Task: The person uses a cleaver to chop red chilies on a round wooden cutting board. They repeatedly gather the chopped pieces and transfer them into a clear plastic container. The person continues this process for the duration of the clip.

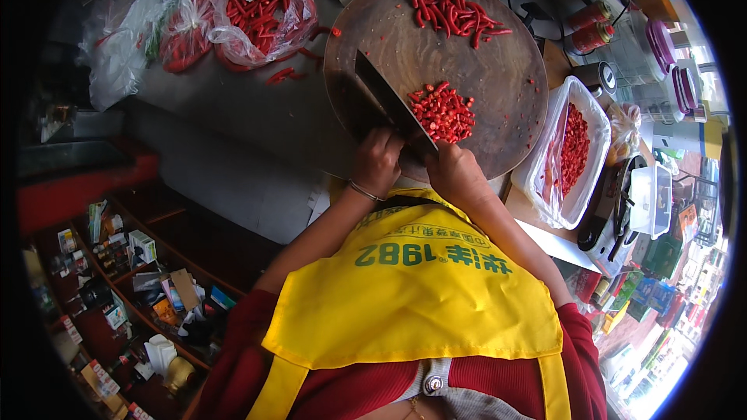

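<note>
My right hand [458, 172] grips the handle of a cleaver [397, 102], its dark blade slanting up and left over a round wooden chopping board [496, 76]. Beside the blade's lower part is my left hand [378, 157], fingers curled at the board's near edge; whether it holds anything is hidden. Chopped red chilies [444, 114] are heaped just right of the blade. Whole red chilies [455, 11] lie in a pile at the board's far side.
At the left, an open plastic bag of red chilies [257, 14] stands beside a knotted bag [185, 32], with loose chilies [283, 74] nearby. A plastic-lined tub [598, 128] of chopped chilies sits right of the board, near a portable stove [613, 227] and clear container [650, 201].
</note>
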The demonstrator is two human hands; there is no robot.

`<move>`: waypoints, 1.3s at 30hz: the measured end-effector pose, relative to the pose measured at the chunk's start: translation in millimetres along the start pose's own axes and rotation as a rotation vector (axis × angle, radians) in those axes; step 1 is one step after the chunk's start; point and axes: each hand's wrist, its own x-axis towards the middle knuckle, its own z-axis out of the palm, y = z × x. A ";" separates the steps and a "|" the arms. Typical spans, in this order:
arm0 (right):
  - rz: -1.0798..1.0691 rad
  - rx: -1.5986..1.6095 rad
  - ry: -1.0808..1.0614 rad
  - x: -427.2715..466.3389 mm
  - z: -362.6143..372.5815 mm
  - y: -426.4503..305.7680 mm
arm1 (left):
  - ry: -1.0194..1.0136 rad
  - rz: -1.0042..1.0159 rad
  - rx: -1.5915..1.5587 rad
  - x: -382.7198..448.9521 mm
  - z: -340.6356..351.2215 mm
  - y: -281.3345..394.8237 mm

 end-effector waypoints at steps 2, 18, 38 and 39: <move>0.014 0.008 -0.004 -3.4 -3.1 -1.6 | -0.005 0.006 0.004 2.0 -3.6 1.0; -0.039 0.082 0.053 -1.0 7.4 14.9 | -0.047 0.025 0.040 -2.6 3.9 -4.8; -0.002 -0.025 0.015 -10.1 1.2 8.1 | -0.006 0.016 0.021 4.9 6.2 0.3; 0.034 -0.040 0.025 -8.1 4.1 3.4 | -0.006 0.016 0.027 4.8 5.3 0.9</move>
